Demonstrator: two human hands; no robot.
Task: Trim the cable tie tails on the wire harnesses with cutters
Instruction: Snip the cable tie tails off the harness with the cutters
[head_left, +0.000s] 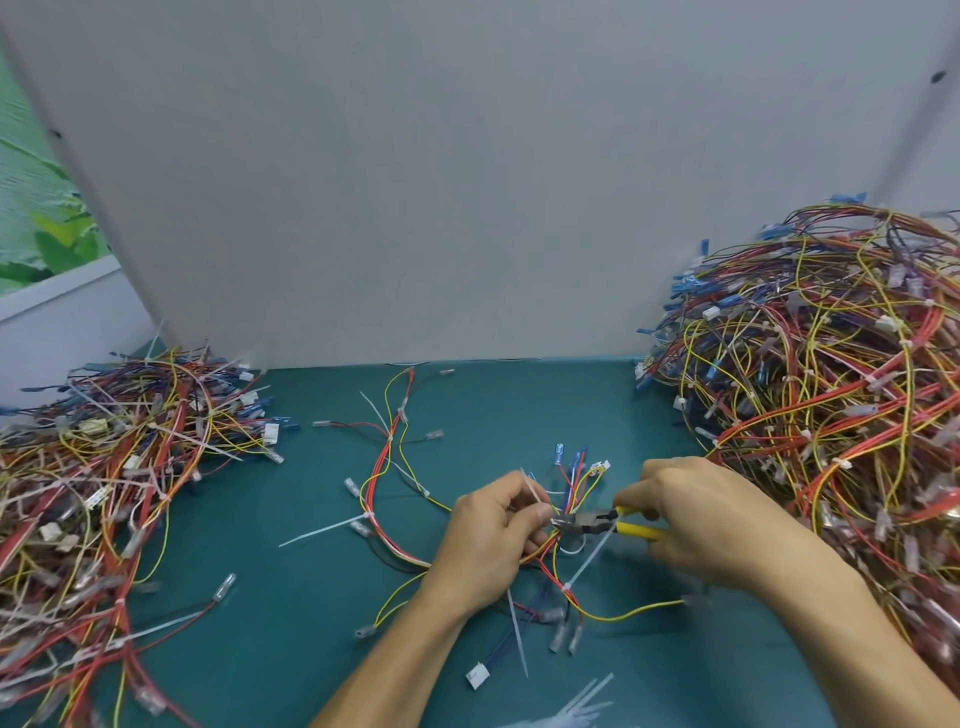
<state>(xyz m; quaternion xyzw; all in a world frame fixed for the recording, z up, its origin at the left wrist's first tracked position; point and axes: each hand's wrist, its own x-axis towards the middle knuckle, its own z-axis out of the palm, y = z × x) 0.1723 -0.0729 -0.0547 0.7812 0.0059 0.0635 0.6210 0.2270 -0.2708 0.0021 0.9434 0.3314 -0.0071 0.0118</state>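
Head view: right hand (696, 519) grips cutters (597, 522); left hand (493, 540) holds harness (395, 499).

No writing is showing anywhere I am looking. The yellow-handled cutters (602, 522) are carrying no brand or number that I can make out. Any marks on the white connector (477, 677) and along the wire harness (389, 436) are coming out too small and blurred to read.
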